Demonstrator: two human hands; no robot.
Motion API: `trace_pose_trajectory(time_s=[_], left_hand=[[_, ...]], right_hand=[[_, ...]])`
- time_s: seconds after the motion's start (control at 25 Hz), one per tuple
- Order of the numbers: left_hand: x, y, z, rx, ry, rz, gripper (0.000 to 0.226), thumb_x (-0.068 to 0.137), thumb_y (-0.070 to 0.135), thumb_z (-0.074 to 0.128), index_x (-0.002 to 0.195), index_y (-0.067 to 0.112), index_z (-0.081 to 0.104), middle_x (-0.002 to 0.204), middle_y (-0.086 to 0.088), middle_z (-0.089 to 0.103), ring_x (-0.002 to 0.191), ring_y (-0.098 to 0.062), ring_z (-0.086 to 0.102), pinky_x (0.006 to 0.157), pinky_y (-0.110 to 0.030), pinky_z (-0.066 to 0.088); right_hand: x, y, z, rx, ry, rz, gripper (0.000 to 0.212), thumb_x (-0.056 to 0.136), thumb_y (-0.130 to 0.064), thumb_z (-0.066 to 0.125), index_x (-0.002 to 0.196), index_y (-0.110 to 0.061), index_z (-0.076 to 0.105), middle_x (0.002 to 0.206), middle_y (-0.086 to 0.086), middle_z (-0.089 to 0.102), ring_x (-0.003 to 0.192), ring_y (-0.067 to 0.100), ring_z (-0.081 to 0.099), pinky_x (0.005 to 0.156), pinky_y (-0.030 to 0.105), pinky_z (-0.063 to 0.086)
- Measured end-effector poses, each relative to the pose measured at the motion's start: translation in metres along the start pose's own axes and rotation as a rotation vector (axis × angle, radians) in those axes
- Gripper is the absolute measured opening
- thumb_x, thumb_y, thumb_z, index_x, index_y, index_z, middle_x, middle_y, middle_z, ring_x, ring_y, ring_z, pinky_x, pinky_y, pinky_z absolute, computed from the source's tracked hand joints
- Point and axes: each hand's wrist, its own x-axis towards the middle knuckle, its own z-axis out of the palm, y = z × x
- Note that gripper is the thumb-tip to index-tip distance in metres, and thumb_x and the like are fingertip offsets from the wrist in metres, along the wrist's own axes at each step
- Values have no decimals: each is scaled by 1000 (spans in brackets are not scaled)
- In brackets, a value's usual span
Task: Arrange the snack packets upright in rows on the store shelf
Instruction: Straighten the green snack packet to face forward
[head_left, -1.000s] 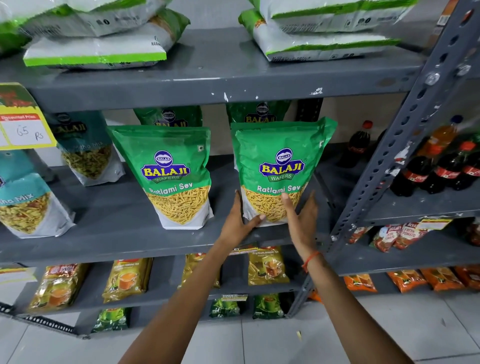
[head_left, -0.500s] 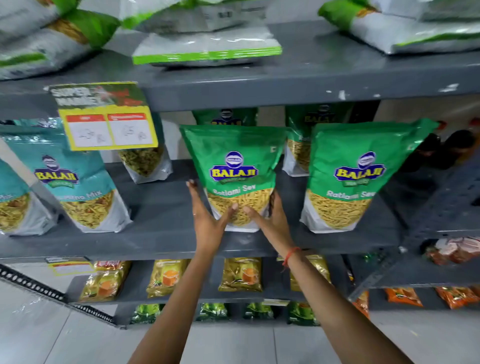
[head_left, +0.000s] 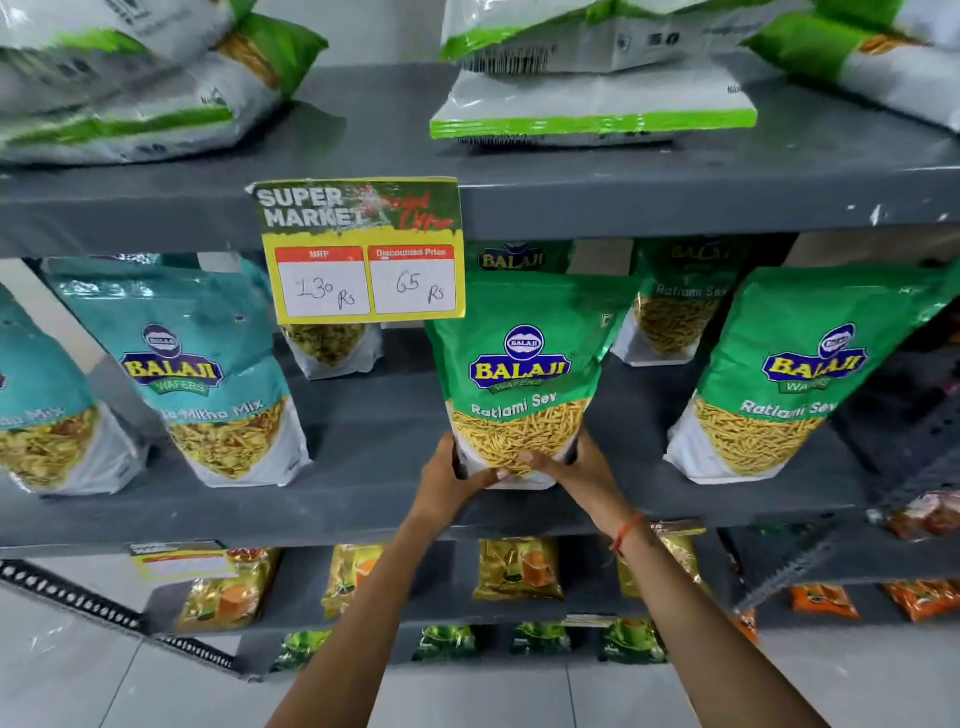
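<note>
L hand (head_left: 451, 480) + R hand (head_left: 574, 470) grip upright sev pkt (head_left: 524, 364).

Single view only, head-worn, wide-angle; no second view to compare overlap. Camera faces forward and slightly down at a grey metal shelf unit (head_left: 363, 499), close in, both forearms reaching up from the bottom edge. Middle shelf sits at frame centre. Upper shelf is seen from just below its front lip, where a price card (head_left: 361, 249) hangs near the lens. Lower shelves and the tiled floor (head_left: 467, 696) fill the bottom of the frame. Straight shelf edges bow toward the corners. Left hand (head_left: 447, 480) and right hand (head_left: 582, 470) land just below centre.
</note>
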Motion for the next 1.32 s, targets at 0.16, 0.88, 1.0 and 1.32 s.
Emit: trace_pose_trajectory(time_s=[0.16, 0.88, 1.0, 1.32], left_hand=[[-5, 18, -12, -453, -24, 61, 37, 80, 19, 71, 113, 23, 54, 122, -1, 65, 96, 0, 66, 70, -12, 54], [-8, 9, -18, -517, 139, -94, 18, 91, 18, 57, 107, 16, 67, 104, -4, 70, 93, -17, 63, 83, -29, 53], [-8, 2, -14, -459, 236, -146, 13, 89, 12, 61, 98, 14, 70, 85, 6, 71, 78, -12, 64, 64, -16, 54], [-15, 10, -20, -370, 41, -137, 30, 88, 18, 63, 117, 12, 59, 116, -5, 66, 105, -20, 62, 95, -35, 51]], right_hand=[[5, -10, -11, 360, 103, -24, 49, 78, -56, 61, 114, -24, 65, 114, -6, 71, 111, 9, 63, 93, 27, 49], [-5, -15, -14, 332, 151, -110, 19, 94, -20, 56, 93, -25, 74, 93, -10, 77, 94, 3, 68, 78, 17, 53], [-6, -16, -16, 358, 118, -93, 26, 97, -18, 51, 93, -28, 75, 93, -15, 76, 93, -3, 67, 74, 11, 52], [-13, 8, -11, 113, 14, -35, 49, 81, 1, 68, 125, -18, 55, 126, 7, 64, 118, 21, 58, 85, 18, 53]])
